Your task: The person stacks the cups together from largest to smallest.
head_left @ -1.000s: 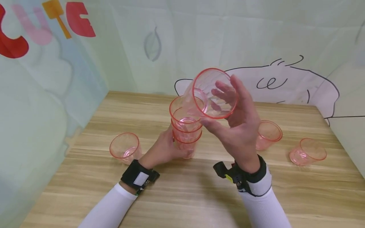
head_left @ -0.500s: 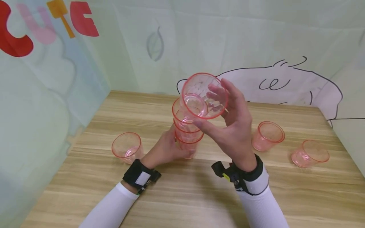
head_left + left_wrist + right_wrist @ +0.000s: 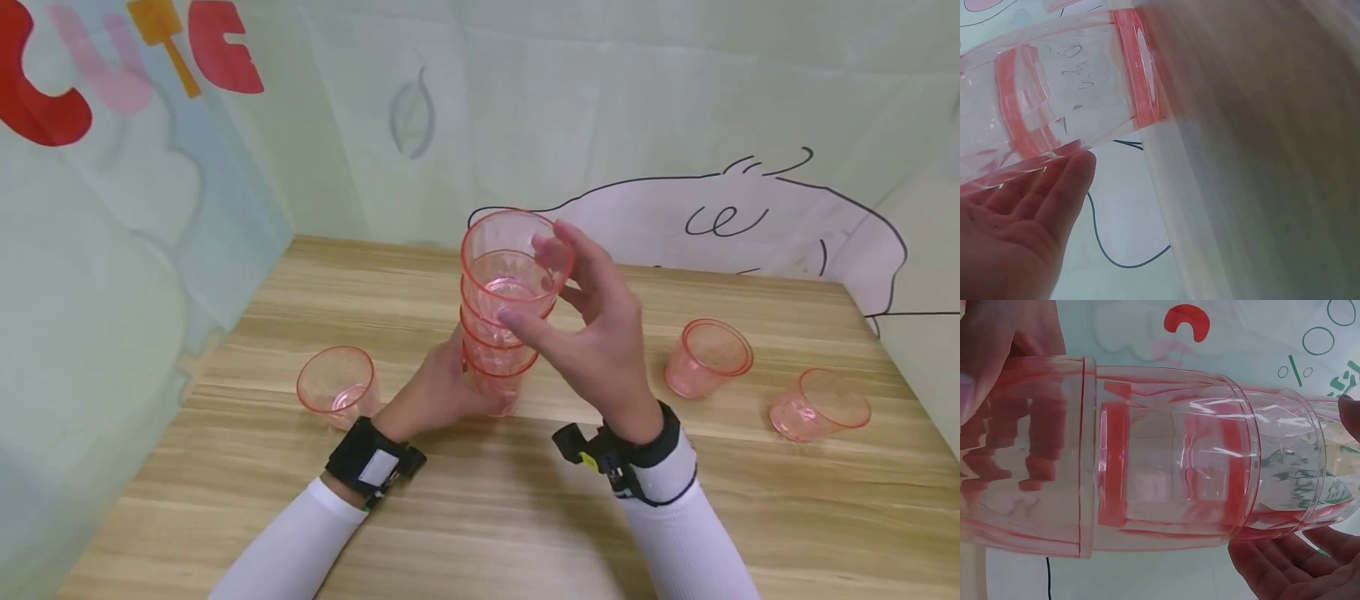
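The top cup point(image 3: 504, 282) is gripped by the right hand point(image 3: 603, 337), the thumb point(image 3: 525, 325) laid on the near side and the fingers spread round the far side, where they are seen through the clear pink wall. Its lower part is held inside the mouth of the stack point(image 3: 498, 360), in which three more rims can be counted; whether it is fully seated cannot be told. The stack is grasped low down by the left hand point(image 3: 438, 390), with thumb and fingers wrapped about opposite sides, and is stood upright on the table point(image 3: 465, 525)

Black bands point(image 3: 367, 458) point(image 3: 647, 458) are worn on both wrists, and the forearms are covered by white sleeves point(image 3: 292, 546) point(image 3: 686, 546). To the left, just beside the left wrist, a left cup point(image 3: 337, 390) is set mouth up. Beyond the right hand, a near cup point(image 3: 705, 362) with a doubled rim is placed, and further right a far cup point(image 3: 817, 408), the two apart from each other. The table is backed by a pale sheet point(image 3: 525, 108), on which an outlined figure point(image 3: 795, 221) is drawn, and coloured letters point(image 3: 225, 54) are shown at the upper left
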Demonstrator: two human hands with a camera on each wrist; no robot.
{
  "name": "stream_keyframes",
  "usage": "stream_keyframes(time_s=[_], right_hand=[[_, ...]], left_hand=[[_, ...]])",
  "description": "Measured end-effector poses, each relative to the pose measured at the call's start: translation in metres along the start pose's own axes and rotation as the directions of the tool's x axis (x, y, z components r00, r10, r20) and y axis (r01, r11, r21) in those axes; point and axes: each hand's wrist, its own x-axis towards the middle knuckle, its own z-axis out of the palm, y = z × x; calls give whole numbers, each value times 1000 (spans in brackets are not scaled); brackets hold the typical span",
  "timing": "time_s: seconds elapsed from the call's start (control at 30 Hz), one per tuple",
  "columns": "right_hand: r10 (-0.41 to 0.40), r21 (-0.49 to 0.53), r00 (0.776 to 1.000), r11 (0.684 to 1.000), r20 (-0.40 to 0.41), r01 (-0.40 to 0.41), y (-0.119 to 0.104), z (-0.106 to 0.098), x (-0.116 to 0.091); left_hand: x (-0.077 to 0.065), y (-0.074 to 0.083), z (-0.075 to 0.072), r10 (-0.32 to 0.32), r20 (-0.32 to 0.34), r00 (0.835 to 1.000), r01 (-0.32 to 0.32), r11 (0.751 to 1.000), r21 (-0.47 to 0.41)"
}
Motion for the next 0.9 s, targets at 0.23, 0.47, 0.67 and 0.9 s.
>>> stream_keyframes(time_s=[0.23, 0.47, 0.67, 0.9], right_hand=[[86, -19, 996, 996, 14, -86, 3, 2, -2], [115, -12, 993, 993, 17, -115, 5, 3, -3], [137, -3, 990, 991, 21, -137, 6, 4, -3], [139, -9, 990, 990, 22, -139, 6, 3, -4]], left_hand=[[0, 1, 0, 8, -4, 1000, -8, 1000, -2], [0, 1, 0, 13, -2, 1000, -13, 1000, -1], [0, -1, -1, -12, 3, 1000, 12, 1000, -20], [0, -1, 0, -24, 9, 1000, 24, 999, -24]])
